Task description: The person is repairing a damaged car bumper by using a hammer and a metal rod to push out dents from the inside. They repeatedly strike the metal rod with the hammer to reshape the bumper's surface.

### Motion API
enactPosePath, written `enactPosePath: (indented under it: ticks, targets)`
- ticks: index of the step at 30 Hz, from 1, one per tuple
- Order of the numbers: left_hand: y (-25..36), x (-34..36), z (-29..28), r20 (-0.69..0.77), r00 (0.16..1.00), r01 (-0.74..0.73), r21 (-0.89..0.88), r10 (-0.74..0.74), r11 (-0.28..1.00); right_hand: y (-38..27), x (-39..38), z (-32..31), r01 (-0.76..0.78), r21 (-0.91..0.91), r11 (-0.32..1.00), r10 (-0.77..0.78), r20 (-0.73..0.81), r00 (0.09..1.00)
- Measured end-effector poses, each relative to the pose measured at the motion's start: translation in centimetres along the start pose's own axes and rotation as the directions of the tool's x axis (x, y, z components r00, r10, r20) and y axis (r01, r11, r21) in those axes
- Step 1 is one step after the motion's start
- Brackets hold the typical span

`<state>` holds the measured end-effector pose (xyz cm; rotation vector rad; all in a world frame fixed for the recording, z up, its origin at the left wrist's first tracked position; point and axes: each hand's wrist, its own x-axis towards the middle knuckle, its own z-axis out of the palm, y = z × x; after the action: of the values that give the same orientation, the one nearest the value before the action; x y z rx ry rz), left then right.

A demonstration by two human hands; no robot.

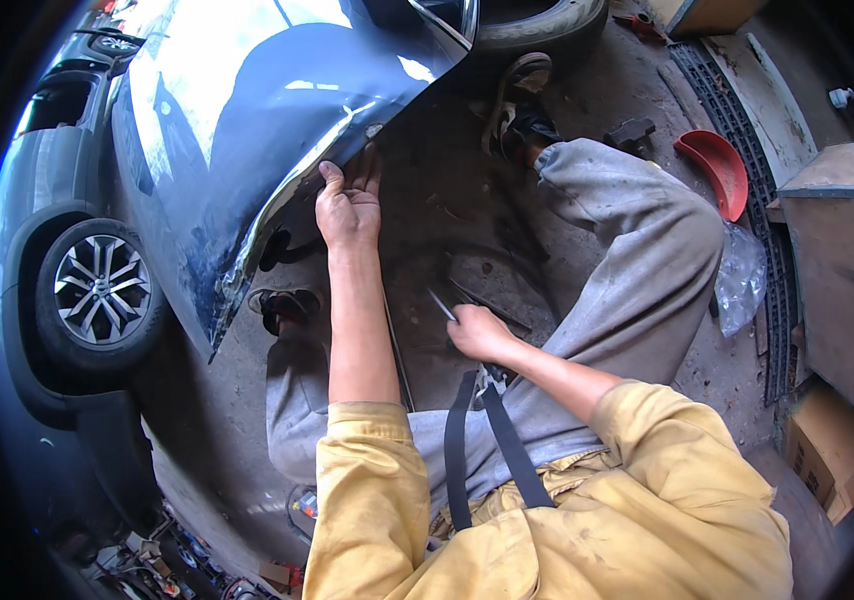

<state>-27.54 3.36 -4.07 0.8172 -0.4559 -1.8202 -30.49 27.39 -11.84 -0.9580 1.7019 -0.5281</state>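
Note:
A dark, shiny car body panel (292, 110) with a torn, bent lower edge hangs at the upper left. My left hand (350, 205) is at that edge, palm toward me, its thumb beside the rim and its fingers partly hidden against the panel's underside. In front of my lap, my right hand (482, 334) is closed around a thin, pale metal tool (441, 304). The tool's narrow end points toward the panel and touches nothing I can see; its kind I cannot tell.
A dark car with a spoked wheel (102, 288) stands at the left. On the right lie a red curved dish (717, 172), a clear plastic bag (740, 280), a long black grille strip (759, 230) and a cardboard box (840, 285). A hammer-like dark block (630, 133) lies past my knee.

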Motion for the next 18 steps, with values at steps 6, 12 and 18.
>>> enactPosePath:
  ticks: [6, 12, 18]
  targets:
    - [3.8, -1.3, 0.1, 0.076, 0.979, 0.172, 0.183, -0.189, 0.968, 4.7, 4.6, 2.3, 0.144, -0.438, 0.887, -0.125, 0.071, 0.99]
    - [6.8, -1.0, -2.0, -0.084, 0.988, 0.147, 0.223, -0.132, 0.964, 10.8, 5.3, 2.3, -0.199, -0.467, 0.862, 0.279, 0.108, 0.954]
    - [5.6, -0.8, -1.9, -0.075, 0.991, 0.117, 0.157, -0.107, 0.981, 13.0, 6.8, 7.0, -0.094, -0.622, 0.778, 0.155, 0.045, 0.987]
